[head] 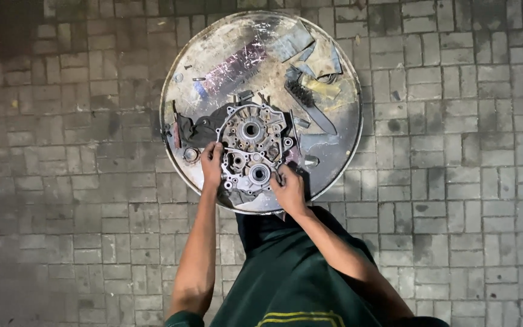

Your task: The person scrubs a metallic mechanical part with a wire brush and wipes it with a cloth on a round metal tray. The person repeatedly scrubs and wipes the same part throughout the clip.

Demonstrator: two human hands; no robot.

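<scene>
A grey metal engine casing with round bearing holes lies flat on a large round metal tray. My left hand grips the casing's left edge. The casing's lower right edge is under my right hand, fingers curled on its rim. Both forearms reach up from the bottom of the view over dark green clothing.
On the tray lie a wire brush, crumpled rags, a dark cloth, a small round part and loose small bits near the left rim. The tray rests on a grey brick pavement.
</scene>
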